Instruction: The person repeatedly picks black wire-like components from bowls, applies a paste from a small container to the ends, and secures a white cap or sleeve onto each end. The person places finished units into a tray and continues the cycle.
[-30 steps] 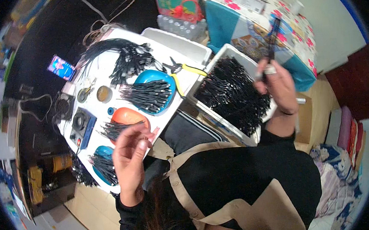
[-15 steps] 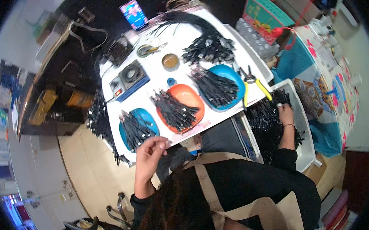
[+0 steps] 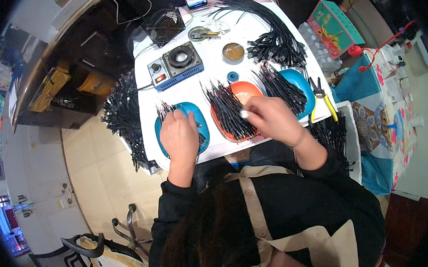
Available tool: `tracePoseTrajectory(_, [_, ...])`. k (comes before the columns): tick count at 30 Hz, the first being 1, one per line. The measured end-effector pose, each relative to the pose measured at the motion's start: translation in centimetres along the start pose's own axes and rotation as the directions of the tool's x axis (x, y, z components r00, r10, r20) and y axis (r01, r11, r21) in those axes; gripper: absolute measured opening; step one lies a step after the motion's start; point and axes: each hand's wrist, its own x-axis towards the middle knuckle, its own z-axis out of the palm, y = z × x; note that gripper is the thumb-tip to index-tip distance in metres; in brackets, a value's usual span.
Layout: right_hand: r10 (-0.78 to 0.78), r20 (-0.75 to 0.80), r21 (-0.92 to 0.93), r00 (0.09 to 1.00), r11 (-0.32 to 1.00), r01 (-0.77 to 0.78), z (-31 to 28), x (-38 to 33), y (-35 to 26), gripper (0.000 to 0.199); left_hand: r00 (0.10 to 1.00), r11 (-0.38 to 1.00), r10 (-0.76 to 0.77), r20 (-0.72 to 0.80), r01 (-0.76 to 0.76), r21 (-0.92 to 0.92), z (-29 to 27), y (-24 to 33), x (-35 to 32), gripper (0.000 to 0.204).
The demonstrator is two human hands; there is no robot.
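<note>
My left hand (image 3: 179, 138) is over the left blue tray (image 3: 204, 122), fingers curled down among short black cables (image 3: 163, 108); what they grip is hidden. My right hand (image 3: 275, 119) is above the right side of the orange tray (image 3: 245, 89), its fingers bent together, a small white patch at a fingertip. Whatever it holds cannot be made out. A bundle of black cables (image 3: 227, 110) with bare ends lies in the orange tray. More black cables (image 3: 283, 89) rest across the right blue tray (image 3: 302, 85).
Yellow-handled pliers (image 3: 323, 103) lie at the table's right edge. Behind the trays are a small heating device (image 3: 177, 64), a round tin (image 3: 233, 53), a fan (image 3: 165, 26) and a cable pile (image 3: 280, 44). A white bin (image 3: 352, 138) of cables stands at right; more cables (image 3: 123, 110) hang at left.
My right hand has come out of the bin at right and across to the orange tray. My left hand has moved from the table's front edge onto the left blue tray. The view has shifted.
</note>
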Motion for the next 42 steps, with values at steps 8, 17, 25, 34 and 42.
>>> tracePoseTrajectory(8, [0.106,-0.004,-0.307,0.994,0.946,-0.102,4.1,2.9,0.4,0.015,0.975,0.974,-0.193,0.112,0.204,-0.100,1.3,-0.4,0.8,0.021])
tracePoseTrajectory(17, [0.114,-0.067,-0.091,0.991,0.989,-0.120,3.5,2.6,1.3,0.013,0.932,0.223,-0.336,0.138,0.221,-0.950,-1.5,-0.2,0.4,0.007])
tracePoseTrajectory(25, [0.129,-0.050,-0.044,0.990,0.990,-0.131,1.6,1.3,0.8,0.011,0.918,-0.301,-0.181,0.352,0.289,-0.909,-2.1,1.4,0.1,0.016])
tracePoseTrajectory(34, [0.042,-0.083,0.306,0.996,0.952,-0.015,0.0,-2.5,-4.1,0.011,0.859,-0.500,-0.141,0.493,0.368,-0.784,-4.0,4.2,-1.0,0.014])
tracePoseTrajectory(42, [-0.171,-0.114,0.166,0.979,0.968,0.189,1.4,-4.2,-6.6,0.010,0.854,-0.634,-0.093,0.513,0.346,-0.691,-7.1,5.3,-1.9,0.016])
